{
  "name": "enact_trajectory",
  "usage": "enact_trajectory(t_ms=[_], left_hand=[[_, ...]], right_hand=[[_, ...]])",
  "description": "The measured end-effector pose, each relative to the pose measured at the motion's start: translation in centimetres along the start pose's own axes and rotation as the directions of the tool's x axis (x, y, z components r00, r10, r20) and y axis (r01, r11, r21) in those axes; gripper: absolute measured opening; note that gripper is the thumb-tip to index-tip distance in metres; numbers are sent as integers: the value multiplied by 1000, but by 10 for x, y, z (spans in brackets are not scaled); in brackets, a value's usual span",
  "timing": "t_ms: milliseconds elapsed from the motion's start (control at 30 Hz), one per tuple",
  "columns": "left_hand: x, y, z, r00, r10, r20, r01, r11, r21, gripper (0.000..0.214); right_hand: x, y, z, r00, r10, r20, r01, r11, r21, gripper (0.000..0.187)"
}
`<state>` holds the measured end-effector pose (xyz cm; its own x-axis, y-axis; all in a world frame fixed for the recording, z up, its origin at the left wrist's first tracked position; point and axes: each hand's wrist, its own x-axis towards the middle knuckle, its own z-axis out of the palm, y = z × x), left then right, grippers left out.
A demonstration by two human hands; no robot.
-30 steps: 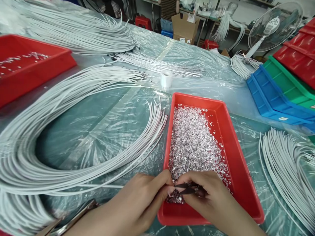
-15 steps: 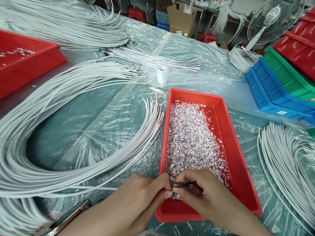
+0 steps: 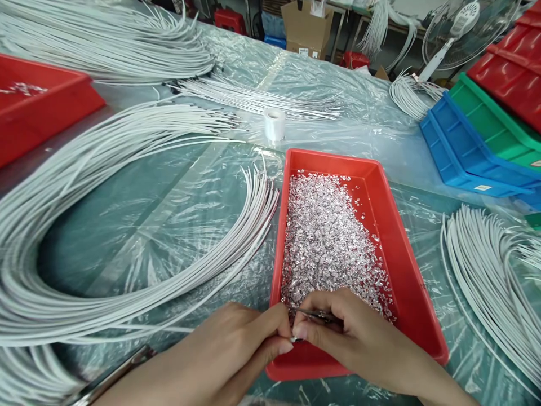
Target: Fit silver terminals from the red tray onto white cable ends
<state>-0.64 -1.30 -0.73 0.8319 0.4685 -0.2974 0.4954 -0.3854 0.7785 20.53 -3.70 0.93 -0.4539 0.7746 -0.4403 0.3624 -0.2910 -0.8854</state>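
Over the near end of a red tray (image 3: 416,293), my two hands meet. My left hand (image 3: 236,344) is closed, thumb against forefinger, at the end of a white cable (image 3: 163,330) that runs in from the left. Its small pale tip (image 3: 295,339) shows between the fingertips of both hands. My right hand (image 3: 350,332) is closed around a dark, slim metal tool (image 3: 319,316), tweezers or small scissors, its point towards my left forefinger. The right thumb and forefinger pinch beside the cable tip. Small shiny silvery bits (image 3: 329,237) fill much of the tray.
A big loop of white cables (image 3: 139,299) lies left, another bundle (image 3: 486,282) right. Behind the tray stands a clear tape roll (image 3: 274,125). Stacked blue bins (image 3: 469,152) rise at right, another red tray (image 3: 46,118) at left. A metal object (image 3: 114,375) lies by my left forearm.
My right thumb and forefinger have come down to the cable tip, which now shows pale between the hands. The tool's point sits slightly higher, against my left forefinger.
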Motion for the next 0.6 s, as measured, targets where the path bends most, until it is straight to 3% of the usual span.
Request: enact_trajectory(t_ms=[400,600], left_hand=[[-3,0,0,987,-144,69,148,988,-46,21],[-2,-2,0,994,-103,24,105,991,-78,18]], right_hand=[[4,0,1,1000,-6,-31,8,998,66,13],[2,-1,2,1000,8,-28,-6,997,82,11]])
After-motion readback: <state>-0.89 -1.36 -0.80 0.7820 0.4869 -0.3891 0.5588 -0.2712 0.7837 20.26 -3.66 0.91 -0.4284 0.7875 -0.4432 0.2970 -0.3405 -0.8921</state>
